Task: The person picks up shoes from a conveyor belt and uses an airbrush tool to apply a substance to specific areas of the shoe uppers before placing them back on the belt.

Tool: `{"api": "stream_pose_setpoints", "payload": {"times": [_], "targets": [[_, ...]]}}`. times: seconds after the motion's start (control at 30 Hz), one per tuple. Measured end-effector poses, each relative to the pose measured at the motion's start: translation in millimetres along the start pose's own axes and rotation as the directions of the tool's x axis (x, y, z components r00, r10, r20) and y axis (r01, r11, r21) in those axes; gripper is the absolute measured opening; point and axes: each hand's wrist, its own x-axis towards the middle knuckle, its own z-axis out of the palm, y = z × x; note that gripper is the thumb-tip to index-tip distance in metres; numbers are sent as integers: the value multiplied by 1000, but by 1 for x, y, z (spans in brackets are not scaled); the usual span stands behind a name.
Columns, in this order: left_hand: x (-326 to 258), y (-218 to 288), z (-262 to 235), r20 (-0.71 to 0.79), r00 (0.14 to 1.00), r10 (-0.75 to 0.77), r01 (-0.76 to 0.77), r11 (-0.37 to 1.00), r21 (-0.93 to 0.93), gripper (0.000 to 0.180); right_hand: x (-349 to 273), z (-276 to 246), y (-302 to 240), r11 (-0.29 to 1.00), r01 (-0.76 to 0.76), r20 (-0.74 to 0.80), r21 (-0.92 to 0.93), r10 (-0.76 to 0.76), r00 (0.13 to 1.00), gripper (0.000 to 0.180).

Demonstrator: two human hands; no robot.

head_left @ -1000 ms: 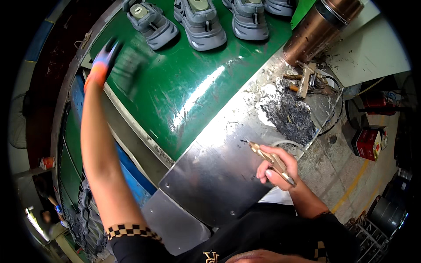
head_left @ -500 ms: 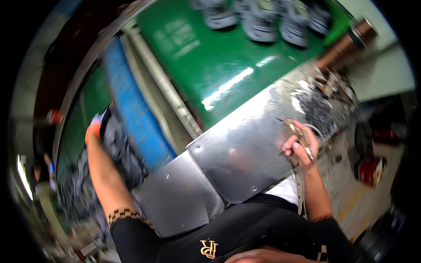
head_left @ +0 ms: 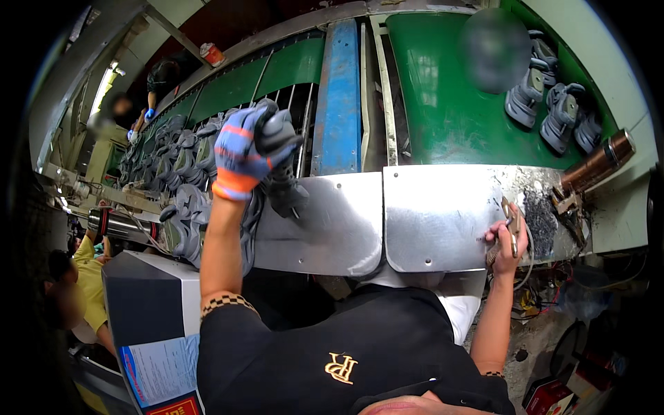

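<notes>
**Gripping a grey sneaker at left, a brass-coloured tool at right**

Close in, pinching a slim brass-coloured tool (head_left: 512, 225) in the bare right hand (head_left: 507, 249), fingers mostly curled, over the right steel plate (head_left: 436, 221) and just beside a black residue patch (head_left: 541, 228). To the left, holding a grey sneaker (head_left: 277, 131) in the gloved left hand (head_left: 238, 152), fingers wrapped around it, near the back edge of the left steel plate (head_left: 339, 207) and beside a crowd of other grey sneakers (head_left: 185, 207). Possibly a second shoe hanging just below; too cluttered to tell.

Apparently at a one-handed shoe-handling step, with the tool well apart from the sneaker. Next, probably calling for a firm left grip, clearance from the neighbouring shoes and a steady tool tip.

Farther off, past a blue beam (head_left: 337, 104), more sneakers (head_left: 527, 97) on a green belt (head_left: 429, 97). At far left, a co-worker's blue-gloved hand (head_left: 149, 114).
</notes>
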Motion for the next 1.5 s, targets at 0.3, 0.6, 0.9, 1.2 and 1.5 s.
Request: {"api": "stream_pose_setpoints", "payload": {"times": [0.3, 0.6, 0.9, 1.2, 1.5], "targets": [[-26, 91, -26, -293, 809, -510, 116, 627, -771, 61, 0, -9, 7, 999, 35, 16, -23, -34, 999, 50], [22, 117, 21, -141, 987, -82, -105, 340, -934, 68, -3, -33, -2, 974, 223, -347, -34, -221, 912, 50], [27, 95, 52, 27, 985, -169, 63, 216, -974, 67, -60, 35, -79, 998, -26, 59, -63, 30, 998, 58], [43, 95, 67, 137, 980, -145, 152, 92, -984, 69, 5, 149, -158, 861, 489, 647, -141, -294, 703, 51], [50, 84, 93, 255, 948, -189, 287, 165, -944, 82, 28, 155, -111, 917, 399, 538, 1, -337, 773, 49]]}}
